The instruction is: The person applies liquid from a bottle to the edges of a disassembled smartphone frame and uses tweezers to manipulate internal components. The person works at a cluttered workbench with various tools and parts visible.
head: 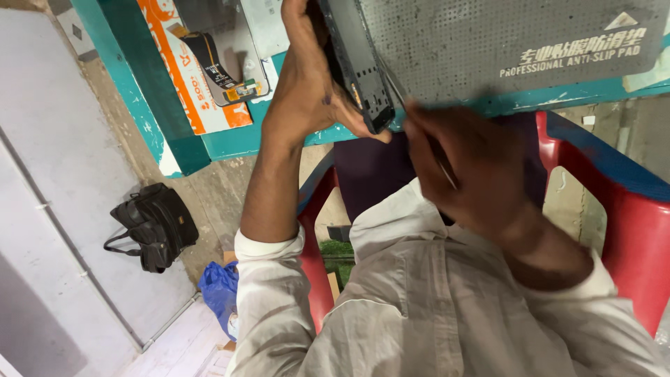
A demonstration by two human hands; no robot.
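The left hand [307, 84] is closed around a dark phone [356, 66], fingers wrapped behind it and the thumb lying along its lower edge; the phone stands on edge, tilted, over the near rim of the teal table [237, 139], with its open inner side and small parts showing; the right hand [474, 174] is blurred, just beside the phone's lower end, curled around a thin tool [436, 150] whose tip points up toward the phone; whether the tip touches the phone cannot be told; a grey dotted mat [488, 42] lies on the table behind the phone; an orange and white box [192, 77] and a clear packet [223, 56] lie to the left; a black bag [157, 227] and a blue bag [220, 290] sit on the floor; a red chair [628, 230] shows at the right.
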